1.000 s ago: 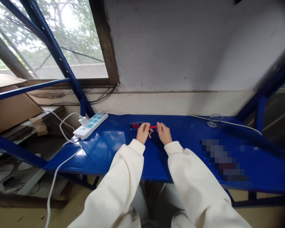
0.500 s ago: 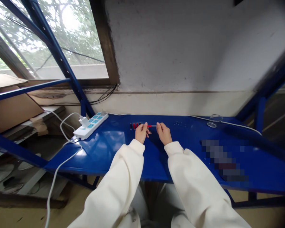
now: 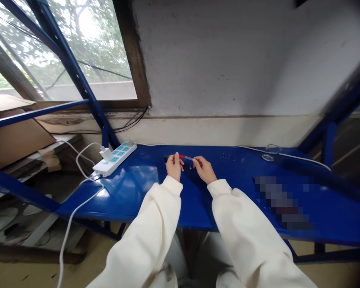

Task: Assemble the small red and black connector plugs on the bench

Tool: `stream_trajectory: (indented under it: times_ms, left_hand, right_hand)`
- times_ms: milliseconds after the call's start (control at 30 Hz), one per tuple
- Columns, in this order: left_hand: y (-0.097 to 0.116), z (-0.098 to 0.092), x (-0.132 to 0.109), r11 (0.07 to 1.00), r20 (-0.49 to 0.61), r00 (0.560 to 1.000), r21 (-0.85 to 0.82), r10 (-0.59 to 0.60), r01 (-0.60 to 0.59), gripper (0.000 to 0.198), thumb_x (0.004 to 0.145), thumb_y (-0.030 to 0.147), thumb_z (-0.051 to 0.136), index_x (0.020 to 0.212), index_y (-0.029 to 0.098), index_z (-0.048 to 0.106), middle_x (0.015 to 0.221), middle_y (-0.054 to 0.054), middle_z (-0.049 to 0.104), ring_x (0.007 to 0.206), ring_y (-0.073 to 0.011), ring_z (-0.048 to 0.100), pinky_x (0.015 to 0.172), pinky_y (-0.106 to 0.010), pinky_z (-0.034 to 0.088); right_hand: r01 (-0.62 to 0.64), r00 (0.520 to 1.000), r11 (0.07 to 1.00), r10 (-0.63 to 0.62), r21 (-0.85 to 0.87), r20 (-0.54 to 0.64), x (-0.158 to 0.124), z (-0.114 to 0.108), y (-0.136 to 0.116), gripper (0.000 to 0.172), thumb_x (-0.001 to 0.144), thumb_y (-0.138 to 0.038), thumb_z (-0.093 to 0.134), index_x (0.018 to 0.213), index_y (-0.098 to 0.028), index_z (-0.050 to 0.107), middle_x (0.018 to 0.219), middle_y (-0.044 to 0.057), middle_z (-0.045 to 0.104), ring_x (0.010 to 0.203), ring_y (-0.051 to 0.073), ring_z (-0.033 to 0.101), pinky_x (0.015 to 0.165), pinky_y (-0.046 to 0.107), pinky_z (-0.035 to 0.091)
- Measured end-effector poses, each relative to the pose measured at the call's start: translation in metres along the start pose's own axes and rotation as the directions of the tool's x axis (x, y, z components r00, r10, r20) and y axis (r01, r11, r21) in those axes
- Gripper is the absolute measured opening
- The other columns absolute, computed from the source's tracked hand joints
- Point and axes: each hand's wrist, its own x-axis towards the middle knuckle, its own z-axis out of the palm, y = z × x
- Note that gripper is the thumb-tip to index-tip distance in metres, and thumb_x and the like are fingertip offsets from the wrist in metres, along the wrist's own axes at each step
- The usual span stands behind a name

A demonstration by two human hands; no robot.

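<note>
A slim pen [image 3: 188,158], red at the left and clear at the right, is held level between my two hands above the blue table. My left hand [image 3: 174,167] is closed on its red end. My right hand [image 3: 204,169] pinches the clear end with thumb and fingertips. Just left of my left hand, a small black piece [image 3: 165,159] shows on the table; my hand hides what lies behind it. Below the pen, between the hands, lies a tiny pale-brown bit [image 3: 190,168], too small to name.
Small clear pieces [image 3: 227,156] lie right of my hands, and farther right stands a clear round container [image 3: 268,157]. A white power strip [image 3: 115,159] with a plug and cable occupies the left of the blue table [image 3: 234,200]. A pixelated patch covers something at right.
My left hand has moved slightly left, over the row of small red and black pieces. My right hand has shifted left too, and more of the pen shows between the hands.
</note>
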Motion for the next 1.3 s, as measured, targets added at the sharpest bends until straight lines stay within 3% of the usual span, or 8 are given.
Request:
stream_trajectory:
  times_ms: [100,200,333,633,867,967,1133,1300]
  left_hand:
    - [0.0,-0.002,0.001,1.0,-0.008,1.0,0.006,0.005,-0.005,0.037,0.072,0.053,0.048,0.072,0.016,0.046,0.05,0.006,0.048,0.029,-0.0025,0.038,0.031,-0.016,0.027]
    - [-0.001,0.0,-0.001,0.998,0.138,0.99,0.058,-0.027,0.019,0.037,0.07,0.051,0.052,0.07,0.014,0.049,0.048,0.005,0.048,0.031,-0.0029,0.04,0.032,-0.016,0.029]
    - [-0.001,0.003,-0.005,0.995,0.279,0.958,0.094,-0.065,0.04,0.036,0.068,0.049,0.055,0.072,0.013,0.053,0.048,0.004,0.049,0.031,-0.0035,0.04,0.032,-0.016,0.03]
    - [0.001,0.0,-0.008,0.975,0.258,0.965,0.223,-0.038,-0.021,0.046,0.073,0.054,0.044,0.054,0.014,0.056,0.042,0.002,0.047,0.036,-0.0055,0.041,0.038,-0.019,0.033]
    - [0.0,0.001,-0.007,0.976,0.264,0.964,0.206,0.013,-0.07,0.031,0.071,0.042,0.052,0.076,0.015,0.064,0.068,-0.004,0.063,0.065,-0.0124,0.056,0.059,-0.022,0.043]
    - [-0.001,0.001,-0.007,0.973,0.253,0.967,0.221,0.014,-0.072,0.031,0.074,0.04,0.049,0.082,0.015,0.063,0.068,-0.003,0.061,0.063,-0.0113,0.055,0.059,-0.022,0.043]
    - [-0.005,0.0,-0.008,0.945,0.287,0.958,0.303,0.032,-0.122,0.03,0.078,0.038,0.042,0.085,0.015,0.061,0.052,0.001,0.052,0.048,-0.0084,0.047,0.051,-0.02,0.039]
    - [-0.012,-0.001,-0.012,0.854,0.425,0.901,0.434,0.085,-0.286,0.023,0.077,0.03,0.043,0.079,0.018,0.062,0.057,0.0,0.056,0.049,-0.0093,0.047,0.052,-0.02,0.037]
  right_hand:
    - [-0.017,0.997,1.0,0.019,0.019,-0.076,0.001,0.0,0.001,0.031,0.081,-0.044,0.038,0.084,-0.018,0.054,0.065,0.001,0.056,0.055,0.011,0.051,0.055,0.023,0.04]
    - [-0.035,0.991,0.996,0.045,0.08,-0.124,0.002,0.001,0.0,0.031,0.08,-0.045,0.039,0.085,-0.018,0.054,0.072,0.002,0.058,0.057,0.011,0.051,0.056,0.024,0.041]
    - [0.011,0.999,0.997,-0.007,0.078,-0.047,0.002,0.002,-0.001,0.029,0.079,-0.044,0.044,0.081,-0.018,0.056,0.08,0.004,0.057,0.064,0.012,0.052,0.058,0.024,0.042]
    - [0.027,0.996,0.998,-0.032,0.057,0.083,0.003,0.005,0.009,0.026,0.076,-0.041,0.048,0.08,-0.017,0.058,0.073,0.002,0.055,0.064,0.012,0.049,0.063,0.025,0.041]
    - [0.005,0.981,0.997,-0.02,0.076,0.193,0.002,0.003,0.004,0.025,0.073,-0.04,0.05,0.075,-0.016,0.056,0.064,-0.001,0.053,0.056,0.01,0.044,0.055,0.023,0.038]
    - [0.006,0.975,0.999,-0.014,0.037,0.221,0.001,0.001,0.002,0.024,0.073,-0.039,0.05,0.074,-0.016,0.056,0.061,-0.002,0.052,0.052,0.009,0.042,0.052,0.022,0.036]
    - [-0.044,0.996,0.993,0.053,-0.112,0.071,0.01,-0.001,0.015,0.024,0.074,-0.038,0.049,0.074,-0.016,0.057,0.063,0.001,0.057,0.055,0.01,0.048,0.055,0.023,0.038]
    - [-0.144,0.989,0.94,0.133,-0.308,-0.057,0.037,-0.011,0.039,0.019,0.071,-0.034,0.052,0.071,-0.017,0.059,0.066,0.003,0.061,0.062,0.014,0.055,0.059,0.024,0.039]
